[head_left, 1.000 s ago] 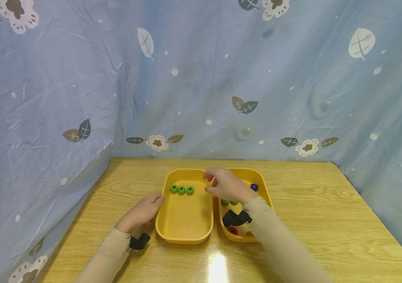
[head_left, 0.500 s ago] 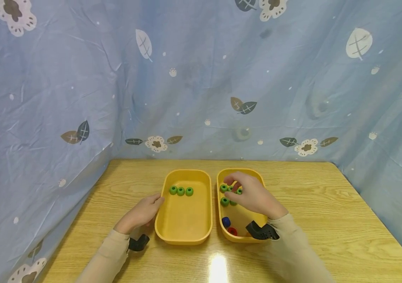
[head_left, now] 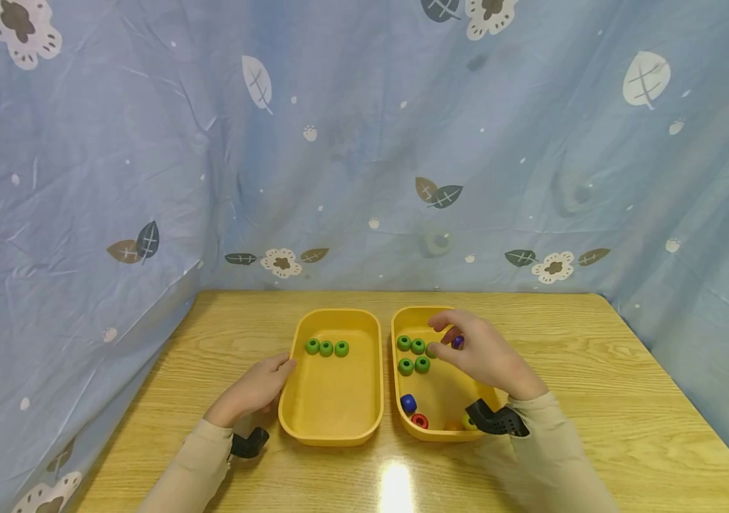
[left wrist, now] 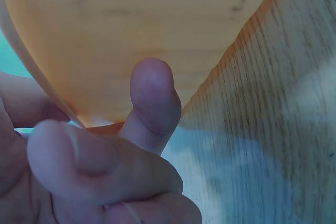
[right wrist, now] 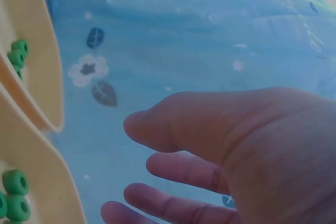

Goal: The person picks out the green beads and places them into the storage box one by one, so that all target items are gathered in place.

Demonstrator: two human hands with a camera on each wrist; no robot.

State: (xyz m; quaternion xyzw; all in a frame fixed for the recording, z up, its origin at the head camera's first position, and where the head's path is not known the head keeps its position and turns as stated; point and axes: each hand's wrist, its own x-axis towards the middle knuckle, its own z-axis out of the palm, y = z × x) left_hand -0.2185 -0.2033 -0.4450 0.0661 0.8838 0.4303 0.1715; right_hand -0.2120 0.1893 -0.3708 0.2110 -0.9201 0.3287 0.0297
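Note:
My left hand (head_left: 254,388) grips the left rim of a yellow tray (head_left: 332,406). In the left wrist view, its fingertips (left wrist: 152,90) press against the tray's outer wall (left wrist: 131,19). Three green beads (head_left: 326,348) stand in a row near the far end of that tray. Over a second yellow tray (head_left: 435,392), on the right, hovers my right hand (head_left: 489,356), thumb and fingers spread apart with nothing between them. Several green beads (head_left: 418,346) lie below and left of its fingertips. A dark blue bead (head_left: 458,343) shows partly behind the fingers.
A blue bead (head_left: 408,403), a red bead (head_left: 420,421) and a yellow bead (head_left: 469,422) lie at the right tray's near end. Both trays stand side by side on a wooden table (head_left: 595,385). Behind hangs a blue patterned curtain (head_left: 351,171).
My right hand has moved right, from the inner edges of the two trays to over the right tray, uncovering its green beads. The left hand has stayed on the left tray's rim.

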